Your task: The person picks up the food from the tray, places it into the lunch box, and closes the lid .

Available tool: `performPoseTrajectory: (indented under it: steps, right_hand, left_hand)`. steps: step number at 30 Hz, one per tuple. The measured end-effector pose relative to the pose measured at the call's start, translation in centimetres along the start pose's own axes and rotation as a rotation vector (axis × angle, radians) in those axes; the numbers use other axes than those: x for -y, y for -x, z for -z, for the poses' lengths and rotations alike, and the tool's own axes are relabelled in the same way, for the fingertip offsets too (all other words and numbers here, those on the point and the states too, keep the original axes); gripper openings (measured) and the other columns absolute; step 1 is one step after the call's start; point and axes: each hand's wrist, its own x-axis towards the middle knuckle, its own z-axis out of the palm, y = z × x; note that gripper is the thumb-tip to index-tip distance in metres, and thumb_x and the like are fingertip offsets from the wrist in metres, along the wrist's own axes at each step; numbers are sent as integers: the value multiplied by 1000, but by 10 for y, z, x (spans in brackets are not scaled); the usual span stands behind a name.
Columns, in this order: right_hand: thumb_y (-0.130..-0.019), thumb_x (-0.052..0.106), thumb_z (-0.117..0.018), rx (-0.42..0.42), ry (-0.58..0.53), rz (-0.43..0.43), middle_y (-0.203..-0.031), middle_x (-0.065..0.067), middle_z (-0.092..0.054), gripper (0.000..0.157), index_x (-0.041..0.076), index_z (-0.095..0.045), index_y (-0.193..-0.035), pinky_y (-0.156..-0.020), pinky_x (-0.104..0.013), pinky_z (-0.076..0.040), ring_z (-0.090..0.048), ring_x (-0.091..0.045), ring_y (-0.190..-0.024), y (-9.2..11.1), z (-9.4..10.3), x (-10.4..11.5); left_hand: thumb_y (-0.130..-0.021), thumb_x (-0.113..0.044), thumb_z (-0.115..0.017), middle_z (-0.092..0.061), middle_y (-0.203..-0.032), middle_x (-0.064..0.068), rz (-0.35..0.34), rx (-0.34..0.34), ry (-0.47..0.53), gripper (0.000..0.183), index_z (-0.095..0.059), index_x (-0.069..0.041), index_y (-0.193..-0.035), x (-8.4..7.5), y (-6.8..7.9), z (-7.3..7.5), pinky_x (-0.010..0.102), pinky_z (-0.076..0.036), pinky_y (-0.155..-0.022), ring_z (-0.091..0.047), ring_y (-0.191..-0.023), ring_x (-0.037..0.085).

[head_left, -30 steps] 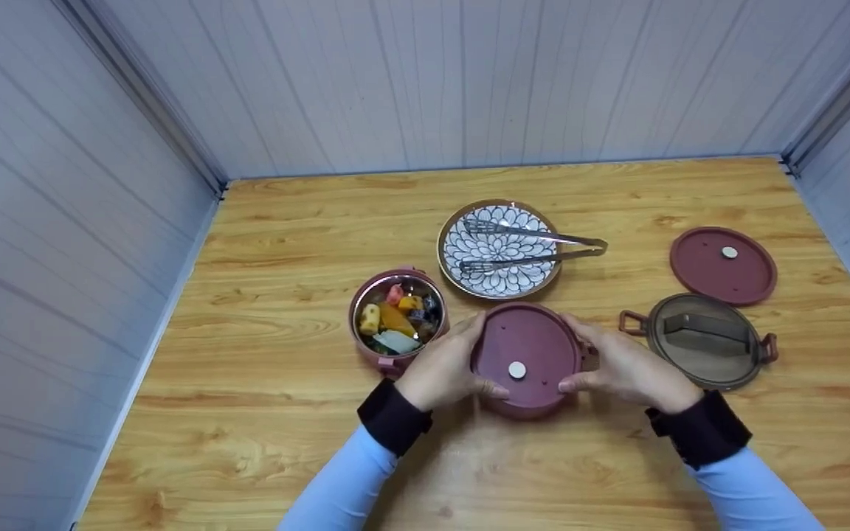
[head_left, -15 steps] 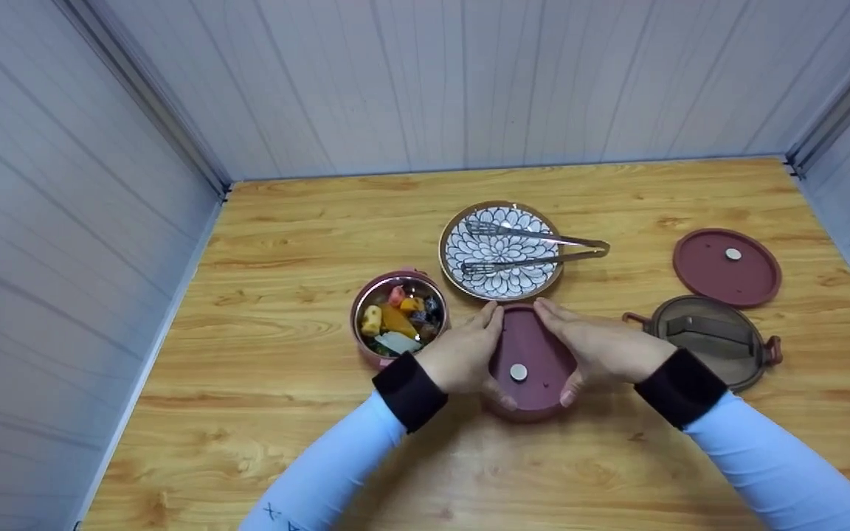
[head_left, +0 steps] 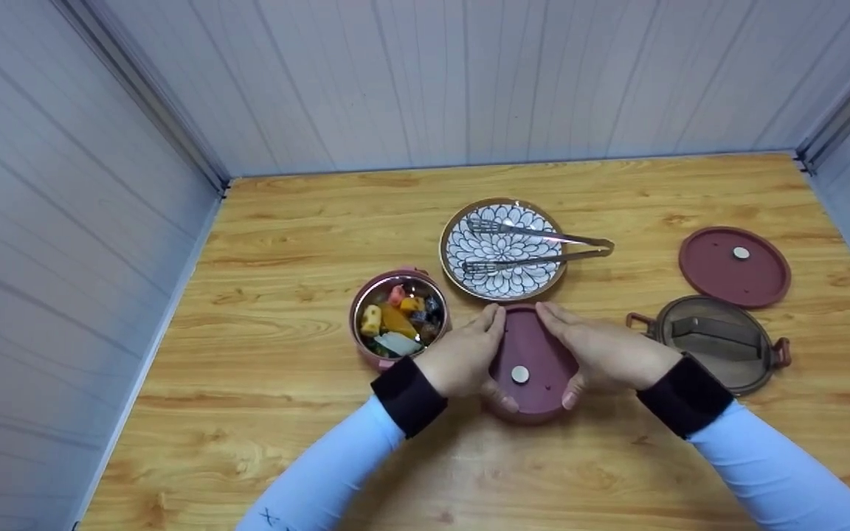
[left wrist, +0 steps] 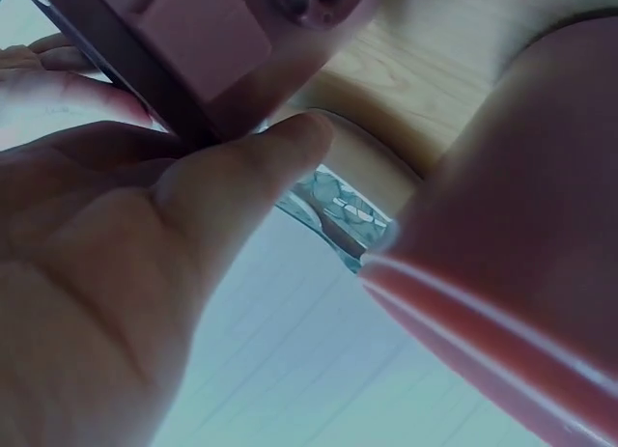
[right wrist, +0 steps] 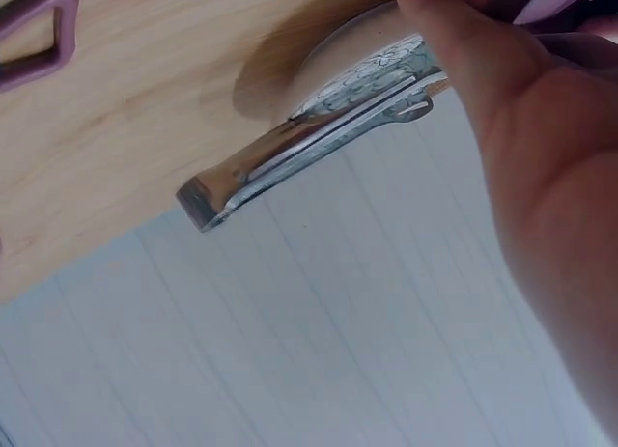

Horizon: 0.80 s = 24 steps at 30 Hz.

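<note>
A round maroon lid (head_left: pixel 532 346) with a white knob lies on a maroon container (head_left: pixel 521 417) at the middle of the table. Both hands press on the lid from opposite sides. My left hand (head_left: pixel 462 359) lies along its left edge, fingers extended to the far rim and thumb near the front. Mirroring it, my right hand (head_left: pixel 606 356) lies along the right edge. In the left wrist view, the left fingers (left wrist: pixel 241 162) meet the lid's edge. The palms hide the lid's sides.
Left of the hands stands an uncovered maroon pot (head_left: pixel 364 346) with colourful food pieces inside. Behind is a patterned plate (head_left: pixel 502 287) with metal tongs (head_left: pixel 576 248) across it. To the right lie a brown translucent lid (head_left: pixel 720 376) with side clips and another maroon lid (head_left: pixel 720 273).
Both hands have slid inward from the container's sides onto the top of the lid, bringing their fingertips closer together at its far rim. In the last half second they have barely moved.
</note>
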Motion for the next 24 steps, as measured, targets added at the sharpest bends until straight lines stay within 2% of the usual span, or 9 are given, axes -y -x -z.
performPoseTrajectory:
  steps: [4,7,10,12,17,24]
  right_hand:
    - [-59,40,-91,-36,-75,42,-158,-29,-16,130,-6,-15,-154,-113,-54,-26,-28,-47,-140,3,-5,-12]
    - [-63,48,-87,-79,-103,82,-158,-29,-18,127,-7,-16,-154,-112,-55,-28,-30,-47,-139,8,-10,-22]
    - [-69,53,-82,-112,-107,94,-155,-30,-23,123,-9,-17,-153,-111,-56,-28,-32,-46,-138,15,-15,-27]
    - [-73,50,-79,-107,-129,90,-155,-30,-22,118,-8,-15,-153,-111,-55,-28,-32,-45,-138,18,-17,-29]
    - [-77,40,-79,-99,-167,94,-155,-29,-21,112,-8,-13,-153,-112,-52,-27,-32,-43,-138,20,-18,-29]
    - [-73,39,-83,-144,-124,80,-148,-30,-36,112,-10,-19,-152,-106,-51,-39,-47,-43,-129,18,-19,-26]
  left_hand:
    - [-60,-58,-86,-9,-162,22,-7,-20,77,137,-9,3,-156,4,1,-3,34,-22,-117,-23,-146,33]
    - [-62,-58,-85,-8,-162,22,0,-49,153,136,-8,2,-157,9,7,-9,35,-21,-117,-20,-146,32]
    - [-64,-59,-84,-14,-161,23,11,-91,198,133,-8,1,-157,13,15,-15,38,-25,-116,-26,-145,32]
    - [-65,-58,-84,-22,-159,22,10,-123,220,131,-11,2,-157,16,19,-18,39,-29,-114,-34,-142,32]
    - [-65,-53,-86,-41,-151,19,2,-180,211,127,-18,5,-155,17,20,-20,35,-34,-112,-46,-134,27]
    - [-67,-46,-88,-31,-155,23,60,-158,209,124,-17,6,-154,13,20,-19,35,-28,-115,-36,-140,30]
